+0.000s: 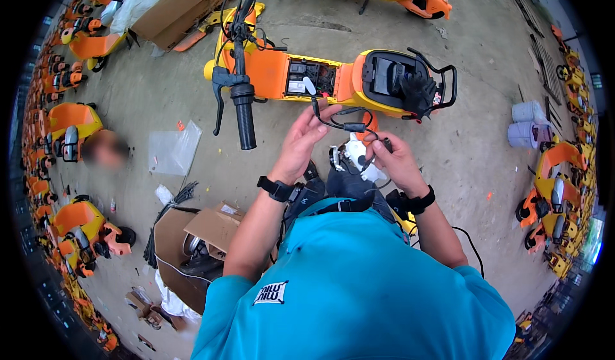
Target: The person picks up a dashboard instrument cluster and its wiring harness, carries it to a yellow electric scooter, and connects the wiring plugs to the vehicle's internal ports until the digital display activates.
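A black cable (354,127) with a thick inline barrel loops between my hands, in front of the open scooter. My left hand (306,141) pinches its left part, where a white tag-like piece (310,85) sticks up from the end. In the fingers of my right hand (396,157) is the other part of the cable, near a black plug. Beyond my hands stands a yellow and orange scooter (264,73), its floor compartment (312,78) uncovered, with wiring and modules inside. Its black handlebar grip (244,116) lies to the left of my left hand.
The scooter's seat bay (384,75) holds black items at its right end. White parts (360,157) lie by my knees. An open cardboard box (176,248) stands at lower left, a clear plastic sheet (173,150) beyond it. Buckets (529,126) stand right; many scooters line both sides.
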The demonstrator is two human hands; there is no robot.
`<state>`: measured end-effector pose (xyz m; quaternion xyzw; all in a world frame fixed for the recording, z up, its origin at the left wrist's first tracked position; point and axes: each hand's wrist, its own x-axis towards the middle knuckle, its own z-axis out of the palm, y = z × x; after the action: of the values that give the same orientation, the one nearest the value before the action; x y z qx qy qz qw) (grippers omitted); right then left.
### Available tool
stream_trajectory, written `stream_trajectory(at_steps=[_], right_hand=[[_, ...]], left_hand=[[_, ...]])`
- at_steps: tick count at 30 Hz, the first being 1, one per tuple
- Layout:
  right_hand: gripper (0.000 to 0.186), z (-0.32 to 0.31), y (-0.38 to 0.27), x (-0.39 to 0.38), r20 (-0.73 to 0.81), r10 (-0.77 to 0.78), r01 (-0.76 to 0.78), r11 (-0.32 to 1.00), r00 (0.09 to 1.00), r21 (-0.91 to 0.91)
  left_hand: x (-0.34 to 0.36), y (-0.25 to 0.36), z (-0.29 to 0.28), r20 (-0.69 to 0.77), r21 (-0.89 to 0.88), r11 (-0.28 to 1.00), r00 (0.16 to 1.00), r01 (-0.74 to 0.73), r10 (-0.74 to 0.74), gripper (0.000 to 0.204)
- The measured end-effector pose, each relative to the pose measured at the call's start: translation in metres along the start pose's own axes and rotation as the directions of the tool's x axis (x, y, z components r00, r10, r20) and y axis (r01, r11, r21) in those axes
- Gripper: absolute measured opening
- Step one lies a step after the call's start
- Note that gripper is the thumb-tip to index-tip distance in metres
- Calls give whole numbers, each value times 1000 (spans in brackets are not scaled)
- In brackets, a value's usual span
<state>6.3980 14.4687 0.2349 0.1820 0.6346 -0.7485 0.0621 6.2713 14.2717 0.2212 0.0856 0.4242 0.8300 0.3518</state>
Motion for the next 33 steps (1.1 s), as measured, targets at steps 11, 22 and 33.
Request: stream_trajectory(at_steps=[11, 22, 33], right_hand=[[22, -29, 6, -5, -58, -27, 26, 1000, 998, -10], [20, -51, 15, -10, 32, -75, 72, 993, 997, 89], [27, -94, 27, 11, -435, 30, 173, 891, 900, 420]], left_hand=[[-5, 16, 33, -68, 428, 891, 978, -148, 195, 21], [-10, 11, 65, -99, 190, 974, 984, -127, 148, 23], [-6, 19, 66, -54, 393, 919, 997, -23, 48, 19]])
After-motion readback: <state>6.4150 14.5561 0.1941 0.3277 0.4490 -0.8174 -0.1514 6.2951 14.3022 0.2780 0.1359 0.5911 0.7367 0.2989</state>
